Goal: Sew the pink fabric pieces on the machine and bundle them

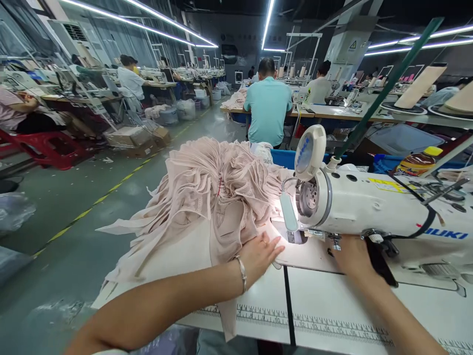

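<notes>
Both your hands are at the sewing machine (377,199): the left hand (258,256) lies open on the pink cloth (195,172) heaped left of it; the right hand (351,254) reaches under its arm, grip impossible to tell. You seem to be positioning cloth, which calls for keeping it flat. Before the machine, the white table (325,291) bears a printed ruler (258,315); beyond it sits a person in teal (268,108).

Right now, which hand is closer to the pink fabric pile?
Left. The left hand is beside the pink fabric pile; the right hand is farther off, under the JUKI sewing machine.
</notes>
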A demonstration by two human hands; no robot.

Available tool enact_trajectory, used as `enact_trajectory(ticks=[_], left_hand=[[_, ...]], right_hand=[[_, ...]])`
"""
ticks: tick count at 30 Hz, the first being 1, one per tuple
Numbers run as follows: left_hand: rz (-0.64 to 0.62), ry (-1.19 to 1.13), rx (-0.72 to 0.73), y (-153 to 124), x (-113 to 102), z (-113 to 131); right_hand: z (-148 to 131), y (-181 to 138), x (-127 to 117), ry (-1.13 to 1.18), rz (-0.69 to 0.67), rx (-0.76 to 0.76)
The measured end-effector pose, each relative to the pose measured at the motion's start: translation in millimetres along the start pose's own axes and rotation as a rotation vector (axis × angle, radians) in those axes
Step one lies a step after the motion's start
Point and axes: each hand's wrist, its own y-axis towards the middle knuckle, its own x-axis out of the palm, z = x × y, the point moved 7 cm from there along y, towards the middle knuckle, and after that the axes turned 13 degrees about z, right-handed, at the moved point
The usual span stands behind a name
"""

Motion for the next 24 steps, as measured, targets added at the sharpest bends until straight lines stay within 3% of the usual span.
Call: enact_trajectory(ticks=[3,6,12,21,24], left_hand=[[0.144,0.157,0.157,20.1,-11.6,13.0],[0.268,0.126,0.265,28.7,-23.3,17.9],[0.260,0.043,0.198,30.2,-19.6,10.3],[0.156,0.229,0.026,11.2,-15.0,14.6],[0.144,0.256,0.049,11.7,-14.8,13.4]], right_hand=[[-53.3,-23.9,-5.9,0.003,-0.021,-0.190],[-75.4,-37.2,-9.2,-0.020,0.007,-0.237],[-49.9,-35.9,-1.9,0.133,0.052,-0.028],[-57.5,-42.0,1.0,0.045,-0.016,-0.153],[-56.1,-42.7,3.0,0.040,-0.039,-0.148]])
